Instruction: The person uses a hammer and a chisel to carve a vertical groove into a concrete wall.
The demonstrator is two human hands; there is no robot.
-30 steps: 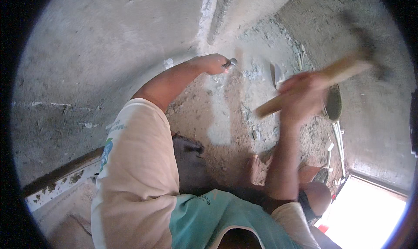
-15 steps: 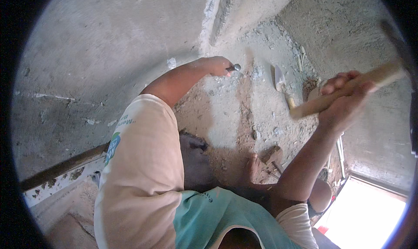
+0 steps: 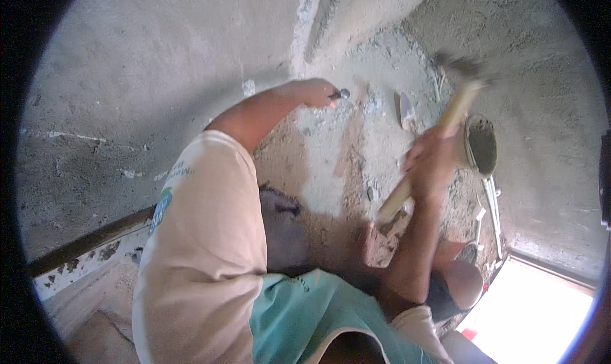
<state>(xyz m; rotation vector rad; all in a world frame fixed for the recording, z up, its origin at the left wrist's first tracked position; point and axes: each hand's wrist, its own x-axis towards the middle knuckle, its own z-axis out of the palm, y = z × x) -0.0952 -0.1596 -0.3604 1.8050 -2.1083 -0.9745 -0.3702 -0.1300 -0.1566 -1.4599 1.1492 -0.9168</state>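
My left hand (image 3: 320,94) is closed around a chisel (image 3: 344,93), low by the foot of the plastered wall. Only the chisel's round metal struck end shows; its shaft and tip are hidden by the hand. In my right hand (image 3: 435,163) is a hammer (image 3: 461,106), gripped by its pale wooden handle. The hammer's dark head is smeared by motion, above and to the right of the chisel and apart from it. A trowel (image 3: 405,112) lies on the floor between the chisel and my right hand.
Rubble and dust cover the floor (image 3: 324,192). A bucket (image 3: 469,144) with grey material stands at the right wall, near white pipes (image 3: 493,208). A chased groove (image 3: 305,30) runs up the far wall. Dark cloth (image 3: 280,227) lies by my left side; a bright opening (image 3: 541,307) is lower right.
My right hand has swung the hammer leftward and inward from the far right, uncovering the bucket. My left hand and the chisel have stayed nearly in place.
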